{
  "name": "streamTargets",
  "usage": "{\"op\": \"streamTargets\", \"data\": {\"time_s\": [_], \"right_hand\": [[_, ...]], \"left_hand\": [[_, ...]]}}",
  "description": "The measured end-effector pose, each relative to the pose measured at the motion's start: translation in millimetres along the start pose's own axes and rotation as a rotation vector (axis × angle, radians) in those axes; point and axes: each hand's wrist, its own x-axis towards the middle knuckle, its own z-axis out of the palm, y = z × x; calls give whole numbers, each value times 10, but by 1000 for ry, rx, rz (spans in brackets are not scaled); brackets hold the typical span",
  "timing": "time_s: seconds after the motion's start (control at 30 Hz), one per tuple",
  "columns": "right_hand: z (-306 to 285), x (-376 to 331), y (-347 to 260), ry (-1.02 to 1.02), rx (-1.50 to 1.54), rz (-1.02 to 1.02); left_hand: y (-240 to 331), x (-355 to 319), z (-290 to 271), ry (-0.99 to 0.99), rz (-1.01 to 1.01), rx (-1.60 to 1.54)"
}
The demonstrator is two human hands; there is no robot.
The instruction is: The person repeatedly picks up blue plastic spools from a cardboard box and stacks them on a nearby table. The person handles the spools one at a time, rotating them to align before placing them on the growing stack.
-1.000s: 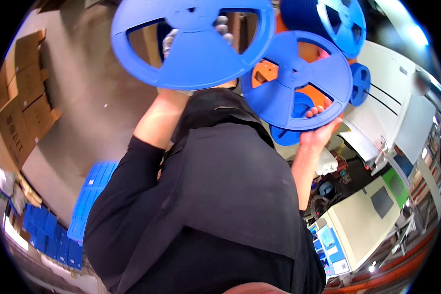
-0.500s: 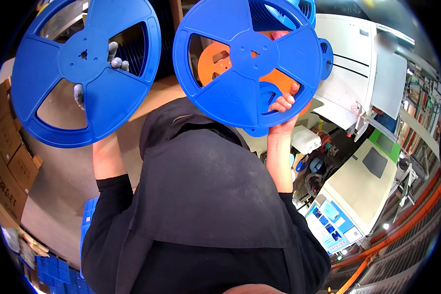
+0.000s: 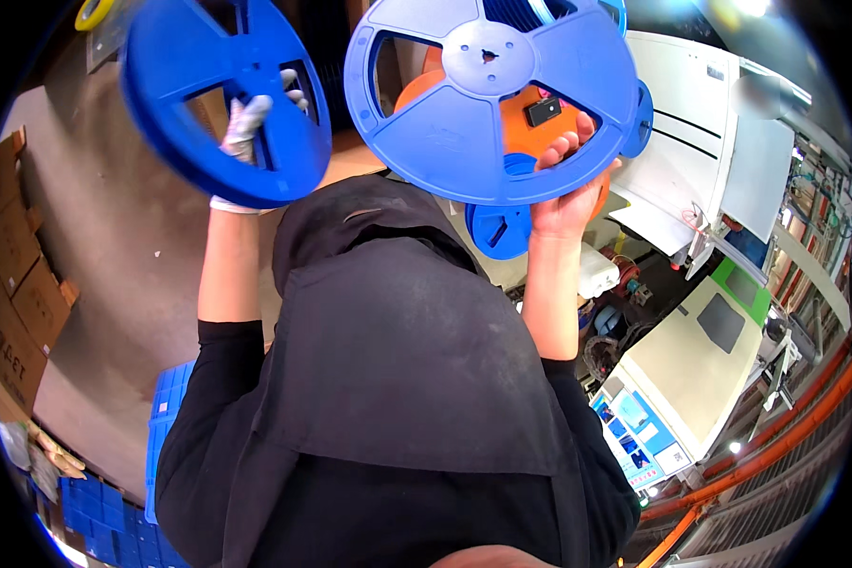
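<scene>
With left hand (image 3: 242,133), grips tilted left reel (image 3: 220,62) through windows; with right hand (image 3: 564,204), pinches right reel (image 3: 462,62), alongside, at lower-right rim.

Counting from where I stand: two hands, left (image 3: 243,133) and right (image 3: 562,210). Large blue round plastic reels in hand: two, left reel (image 3: 185,57), right reel (image 3: 445,128). Small black rectangular box (image 3: 542,113): one. Yellow ring (image 3: 93,24): one. Brown cardboard boxes (image 3: 14,336): three at least. Orange plastic reels (image 3: 516,133): overlapped, count unclear.
</scene>
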Motion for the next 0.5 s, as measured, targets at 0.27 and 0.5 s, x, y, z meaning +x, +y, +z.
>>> {"op": "streamTargets", "data": {"time_s": [0.27, 0.5], "right_hand": [[1436, -107, 1203, -320, -1352, -270], [1567, -109, 991, -657, -1323, -175]], "left_hand": [[-866, 288, 557, -264, -32, 178], [-704, -204, 724, -206, -207, -357]]}}
